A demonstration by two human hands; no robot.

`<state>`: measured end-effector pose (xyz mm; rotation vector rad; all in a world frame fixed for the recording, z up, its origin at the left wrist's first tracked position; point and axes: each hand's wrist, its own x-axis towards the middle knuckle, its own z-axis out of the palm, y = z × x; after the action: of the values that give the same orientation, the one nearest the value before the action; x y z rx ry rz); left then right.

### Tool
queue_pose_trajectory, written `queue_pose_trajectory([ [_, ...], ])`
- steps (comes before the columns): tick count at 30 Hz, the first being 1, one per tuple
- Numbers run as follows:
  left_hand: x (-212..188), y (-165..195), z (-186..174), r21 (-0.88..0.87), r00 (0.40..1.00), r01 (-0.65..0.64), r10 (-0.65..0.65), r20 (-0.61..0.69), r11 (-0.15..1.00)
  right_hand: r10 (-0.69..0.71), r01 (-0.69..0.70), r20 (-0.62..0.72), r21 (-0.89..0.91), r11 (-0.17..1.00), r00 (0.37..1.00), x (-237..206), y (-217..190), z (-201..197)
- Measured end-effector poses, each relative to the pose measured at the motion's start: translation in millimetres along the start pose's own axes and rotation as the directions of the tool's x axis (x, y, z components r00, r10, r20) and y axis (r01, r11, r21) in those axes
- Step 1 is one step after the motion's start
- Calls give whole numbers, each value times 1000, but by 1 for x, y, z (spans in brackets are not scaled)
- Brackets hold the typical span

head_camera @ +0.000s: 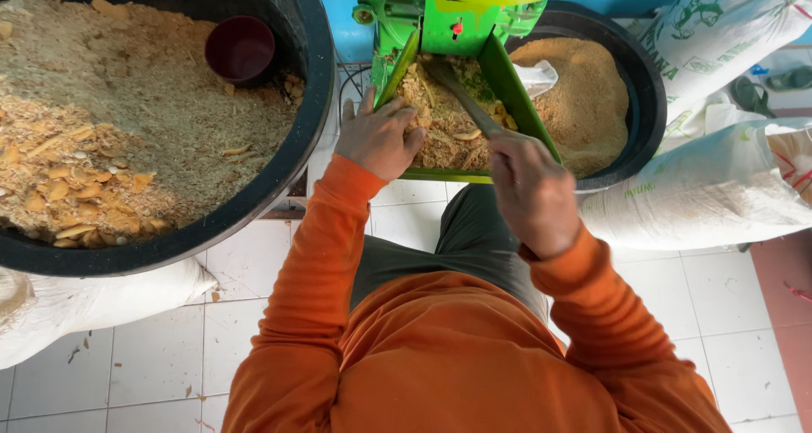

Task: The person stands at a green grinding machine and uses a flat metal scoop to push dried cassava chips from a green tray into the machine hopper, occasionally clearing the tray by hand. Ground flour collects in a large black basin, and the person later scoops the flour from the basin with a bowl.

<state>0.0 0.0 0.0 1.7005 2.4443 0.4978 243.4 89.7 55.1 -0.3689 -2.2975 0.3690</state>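
A green machine's feed tray [518, 95] sits in front of me, filled with tan crumbly feed and crust pieces [440, 124]. My left hand [379, 137] rests on the tray's near left corner, fingers pressed into the feed. Closed around a dark stick [461, 95], my right hand [533, 192] points it up the tray toward the machine's throat. Both arms wear orange sleeves.
A large black tub [292, 158] of crumbs and dried pieces holds a dark red cup [241, 50] at left. Behind the tray, a second black tub [643, 86] has fine brown meal. White sacks [710, 188] lie right and lower left on a white tiled floor.
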Motion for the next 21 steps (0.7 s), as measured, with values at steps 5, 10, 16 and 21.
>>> queue_pose_trajectory([
  [5, -10, 6, -3, -30, 996, -24, 21, -92, 999, -19, 20, 39, -20, 1000, 999, 20, 7, 8],
  [10, -8, 6, -7, -27, 989, -46, 42, -140, 999, 119, -111, 113, -73, 991, 986, 20, -11, -101],
  [16, -8, 0, -1, -23, 987, -64, 60, -152, 998, 337, -313, 299, -126, 941, 893, 34, -42, -175],
  [21, -9, 0, -1, -37, 985, -70, 63, -163, 997, 60, -41, 265, -77, 996, 962, 36, -29, -114],
])
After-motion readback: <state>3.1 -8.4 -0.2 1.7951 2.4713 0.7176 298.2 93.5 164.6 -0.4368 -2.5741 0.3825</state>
